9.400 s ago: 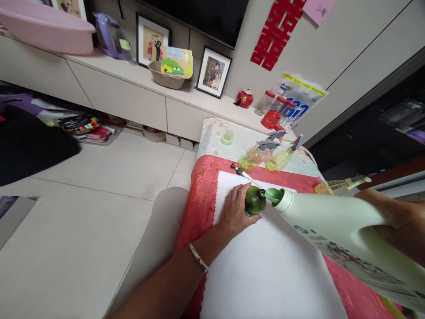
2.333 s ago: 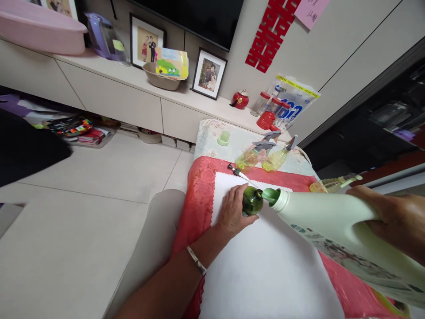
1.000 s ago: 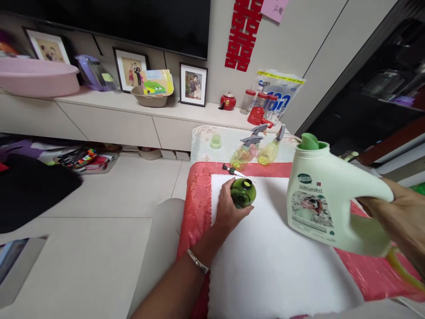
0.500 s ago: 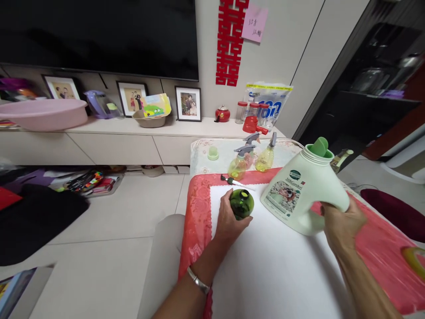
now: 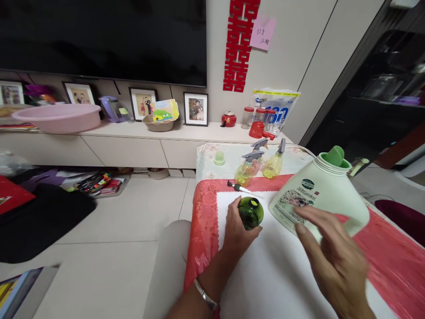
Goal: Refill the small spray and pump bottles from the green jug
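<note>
My left hand (image 5: 239,229) is wrapped round a small dark green bottle (image 5: 251,212) that stands uncapped on a white cloth (image 5: 265,274). A large pale green detergent jug (image 5: 323,195) stands on the table just right of it, its spout open. My right hand (image 5: 332,257) hovers in front of the jug with fingers spread, not gripping it. A loose spray-pump head with its tube (image 5: 239,188) lies just beyond the green bottle.
Two yellow spray bottles (image 5: 246,170) (image 5: 274,163) and a small green cap (image 5: 219,158) stand at the table's far end. A red tablecloth (image 5: 392,257) lies under the white cloth. A low cabinet (image 5: 133,146) behind carries photo frames, a pink basin (image 5: 56,117) and jars.
The jug was tilted with its spout at the green bottle's mouth, then raised upright and set down on the table. My right hand has let go of its handle. My left hand stayed put.
</note>
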### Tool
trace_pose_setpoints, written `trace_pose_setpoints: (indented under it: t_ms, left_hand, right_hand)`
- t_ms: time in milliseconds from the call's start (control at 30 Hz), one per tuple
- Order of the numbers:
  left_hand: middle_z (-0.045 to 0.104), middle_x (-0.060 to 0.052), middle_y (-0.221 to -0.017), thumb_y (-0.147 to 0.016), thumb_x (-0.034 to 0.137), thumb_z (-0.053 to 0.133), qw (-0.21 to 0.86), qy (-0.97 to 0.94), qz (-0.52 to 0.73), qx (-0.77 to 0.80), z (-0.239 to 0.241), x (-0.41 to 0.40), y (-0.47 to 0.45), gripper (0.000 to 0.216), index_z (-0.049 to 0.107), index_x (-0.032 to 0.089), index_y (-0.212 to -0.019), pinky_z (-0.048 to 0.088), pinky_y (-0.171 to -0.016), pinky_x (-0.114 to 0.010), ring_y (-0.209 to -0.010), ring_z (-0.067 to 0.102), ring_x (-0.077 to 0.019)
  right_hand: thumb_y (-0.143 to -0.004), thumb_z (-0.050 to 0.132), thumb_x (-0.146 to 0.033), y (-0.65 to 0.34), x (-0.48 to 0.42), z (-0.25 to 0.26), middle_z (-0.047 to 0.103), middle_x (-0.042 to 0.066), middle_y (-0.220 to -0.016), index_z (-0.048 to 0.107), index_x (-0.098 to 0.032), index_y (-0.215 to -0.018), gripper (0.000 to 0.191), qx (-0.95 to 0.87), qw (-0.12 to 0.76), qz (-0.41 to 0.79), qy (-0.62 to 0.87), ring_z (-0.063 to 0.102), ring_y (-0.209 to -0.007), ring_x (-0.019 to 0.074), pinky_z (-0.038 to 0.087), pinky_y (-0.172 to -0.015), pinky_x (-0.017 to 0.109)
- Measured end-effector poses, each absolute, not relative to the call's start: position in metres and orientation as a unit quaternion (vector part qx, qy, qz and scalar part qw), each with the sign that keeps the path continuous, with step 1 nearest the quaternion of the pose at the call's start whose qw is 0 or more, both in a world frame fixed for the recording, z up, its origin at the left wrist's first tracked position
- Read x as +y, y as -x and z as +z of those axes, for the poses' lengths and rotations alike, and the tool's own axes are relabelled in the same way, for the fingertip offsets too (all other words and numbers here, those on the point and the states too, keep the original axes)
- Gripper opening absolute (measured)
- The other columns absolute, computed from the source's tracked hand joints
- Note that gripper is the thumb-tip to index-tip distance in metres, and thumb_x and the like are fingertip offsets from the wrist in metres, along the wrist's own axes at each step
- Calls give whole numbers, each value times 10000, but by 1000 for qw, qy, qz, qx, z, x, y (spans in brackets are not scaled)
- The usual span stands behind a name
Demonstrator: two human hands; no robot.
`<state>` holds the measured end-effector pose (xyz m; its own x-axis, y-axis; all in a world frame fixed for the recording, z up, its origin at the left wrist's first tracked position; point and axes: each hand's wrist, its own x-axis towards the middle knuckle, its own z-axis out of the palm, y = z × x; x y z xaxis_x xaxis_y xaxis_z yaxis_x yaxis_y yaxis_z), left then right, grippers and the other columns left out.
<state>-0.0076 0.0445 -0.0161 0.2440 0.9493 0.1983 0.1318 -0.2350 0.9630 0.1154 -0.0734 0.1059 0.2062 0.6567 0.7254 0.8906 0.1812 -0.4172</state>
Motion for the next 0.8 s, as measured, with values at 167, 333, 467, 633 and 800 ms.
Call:
trace_pose_setpoints:
  t_ms: [167,333,467,633,800]
  left_hand:
    - [516,-140,-1374,-554,146,785,465,-640,451,413,-13,45,8,951,358,192,-1403,375,-1167,-504,-1338,490,-334]
    - [535,-126,-1340,-524,115,777,472,-633,445,421,-12,45,8,943,375,205,-1372,379,-1161,-512,-1316,505,-340]
    - [548,-107,-1320,-516,94,767,482,-621,455,417,-15,45,6,923,394,232,-1349,419,-1123,-517,-1273,531,-335]
    - [561,-109,-1305,-514,86,761,476,-625,463,411,-18,46,5,909,409,237,-1338,442,-1100,-534,-1253,546,-346]
    - [555,-116,-1330,-517,70,736,477,-618,473,408,-20,45,4,910,397,232,-1346,419,-1122,-548,-1274,535,-349]
  right_hand:
    - [-980,548,-454,-125,20,124,663,54,-1176,690,-198,-1145,336,-595,415,239,645,630,-1073,183,512,-914,281]
    - [-1007,585,-360,-147,105,95,650,69,-1045,637,-107,-1125,285,-610,266,310,679,639,-895,144,569,-813,313]
    - [-992,617,-412,-153,132,59,617,78,-1149,623,-121,-1187,350,-638,149,288,699,622,-1004,178,569,-871,350]
    - [-996,610,-414,-158,138,30,599,90,-1210,609,-132,-1230,367,-675,69,230,698,607,-1074,200,551,-936,395]
    - [-998,608,-411,-159,135,16,597,94,-1211,604,-134,-1238,367,-689,63,202,694,606,-1074,196,551,-939,398]
